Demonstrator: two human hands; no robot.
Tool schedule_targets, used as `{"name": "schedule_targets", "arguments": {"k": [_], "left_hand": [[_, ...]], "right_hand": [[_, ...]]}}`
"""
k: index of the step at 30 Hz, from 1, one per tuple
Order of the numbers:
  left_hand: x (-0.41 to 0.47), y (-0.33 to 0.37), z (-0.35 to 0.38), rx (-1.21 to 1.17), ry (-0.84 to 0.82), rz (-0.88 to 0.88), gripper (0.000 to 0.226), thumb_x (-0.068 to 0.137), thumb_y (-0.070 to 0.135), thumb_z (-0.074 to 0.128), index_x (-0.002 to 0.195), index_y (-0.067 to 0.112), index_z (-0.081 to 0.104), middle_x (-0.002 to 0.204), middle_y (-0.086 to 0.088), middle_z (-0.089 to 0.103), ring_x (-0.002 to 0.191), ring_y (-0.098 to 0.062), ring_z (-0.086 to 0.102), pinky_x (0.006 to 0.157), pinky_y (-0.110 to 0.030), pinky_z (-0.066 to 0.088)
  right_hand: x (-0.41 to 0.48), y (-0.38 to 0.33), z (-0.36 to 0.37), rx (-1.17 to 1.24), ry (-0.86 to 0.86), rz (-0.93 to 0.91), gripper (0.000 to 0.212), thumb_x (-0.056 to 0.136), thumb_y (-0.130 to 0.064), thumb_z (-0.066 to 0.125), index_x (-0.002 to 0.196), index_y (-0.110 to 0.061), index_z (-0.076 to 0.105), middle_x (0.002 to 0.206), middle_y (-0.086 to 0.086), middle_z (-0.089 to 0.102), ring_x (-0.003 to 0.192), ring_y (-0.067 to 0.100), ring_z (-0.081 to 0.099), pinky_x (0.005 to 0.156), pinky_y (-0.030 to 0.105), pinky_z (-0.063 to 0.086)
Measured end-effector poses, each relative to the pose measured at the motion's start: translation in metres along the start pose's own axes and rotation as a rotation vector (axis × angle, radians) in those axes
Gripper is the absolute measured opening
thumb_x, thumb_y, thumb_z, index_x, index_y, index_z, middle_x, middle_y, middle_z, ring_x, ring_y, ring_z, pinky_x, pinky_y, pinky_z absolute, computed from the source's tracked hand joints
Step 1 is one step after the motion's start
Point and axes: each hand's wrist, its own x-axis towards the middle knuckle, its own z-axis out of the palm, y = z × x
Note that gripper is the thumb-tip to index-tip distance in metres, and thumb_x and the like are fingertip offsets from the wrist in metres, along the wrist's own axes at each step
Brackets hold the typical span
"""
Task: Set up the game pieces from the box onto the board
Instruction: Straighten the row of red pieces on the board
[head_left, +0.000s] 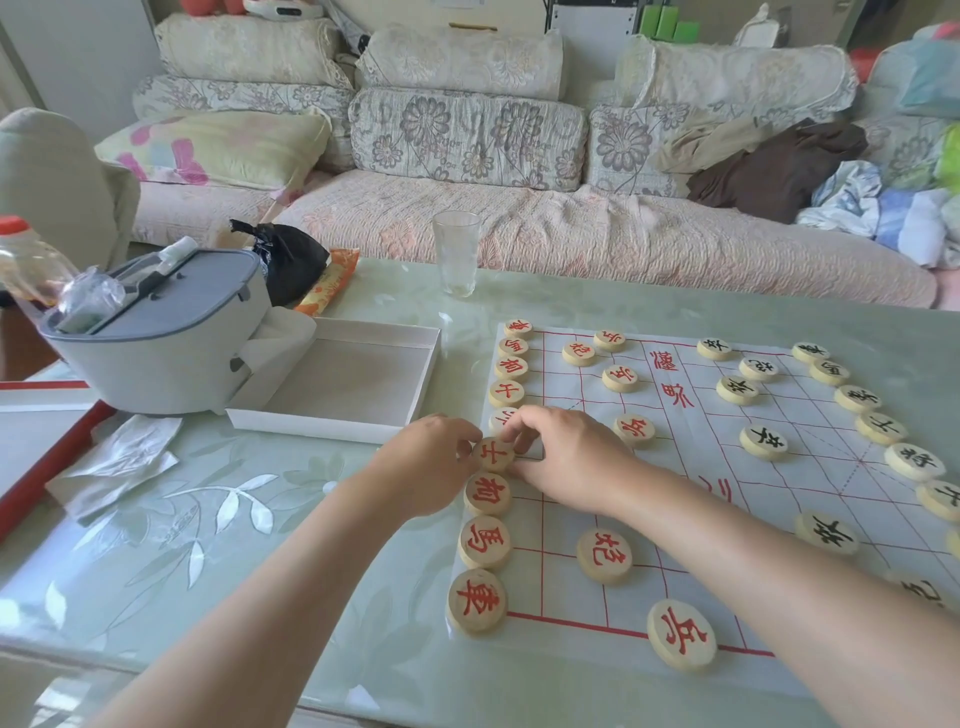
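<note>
Pale round wooden red-lettered discs (485, 540) line the left edge of the board (691, 499), a white sheet ruled in red. Midway up that column the left hand (431, 462) and right hand (566, 457) meet, the curled fingertips of both pinching the held disc (492, 453), red-marked, on that edge. Farther left lies the open white box (343, 384). Black-lettered discs (763, 441) stand on the right.

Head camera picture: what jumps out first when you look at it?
The left hand and right hand meet at the left edge of the board, both pinching one round piece. Red-lettered pieces line its left side and black-lettered pieces its right. Left of the board lies an empty white box.
</note>
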Motion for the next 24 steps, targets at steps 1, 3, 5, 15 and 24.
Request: {"name": "schedule_targets", "arguments": {"k": [1,3,5,15,24], "left_hand": [[0.000,0.000,0.000,-0.001,-0.002,0.003,0.032,0.095,0.030,0.053,0.127,0.028,0.059,0.115,0.006,0.060,0.098,-0.015,0.057,0.083,-0.026,0.047],[0.001,0.000,-0.001,-0.005,-0.010,0.000,0.033,0.097,0.027,0.050,0.129,0.027,0.057,0.118,0.005,0.060,0.101,-0.015,0.056,0.083,-0.024,0.044],[0.002,0.001,-0.002,-0.012,-0.010,-0.014,0.036,0.098,0.025,0.046,0.133,0.026,0.052,0.120,0.004,0.058,0.106,-0.017,0.055,0.086,-0.026,0.044],[0.023,0.012,0.000,-0.048,0.022,-0.055,0.041,0.097,0.018,0.037,0.135,0.026,0.051,0.129,0.002,0.054,0.120,-0.020,0.047,0.098,-0.033,0.043],[0.036,0.018,0.004,-0.068,0.025,-0.088,0.044,0.095,0.016,0.041,0.134,0.031,0.052,0.132,0.005,0.055,0.115,-0.017,0.052,0.090,-0.029,0.047]], "right_hand": [[0.000,0.000,0.000,0.000,-0.004,0.003,0.023,0.084,-0.044,0.069,0.105,-0.038,0.061,0.099,-0.019,0.065,0.094,0.006,0.061,0.084,0.034,0.052],[0.000,0.000,-0.001,0.010,-0.008,0.005,0.023,0.083,-0.046,0.069,0.103,-0.039,0.061,0.097,-0.020,0.065,0.092,0.005,0.061,0.084,0.033,0.052],[0.001,0.000,-0.010,0.026,0.003,0.008,0.023,0.082,-0.047,0.069,0.102,-0.038,0.061,0.096,-0.020,0.065,0.092,0.005,0.061,0.083,0.031,0.051],[0.034,0.023,-0.028,-0.098,-0.031,0.076,0.028,0.088,-0.037,0.065,0.116,-0.034,0.064,0.102,-0.018,0.066,0.094,0.009,0.060,0.083,0.030,0.050],[0.046,0.029,-0.018,-0.069,-0.049,0.065,0.031,0.084,-0.049,0.067,0.112,-0.037,0.067,0.105,-0.016,0.066,0.098,0.011,0.061,0.084,0.031,0.051]]}}
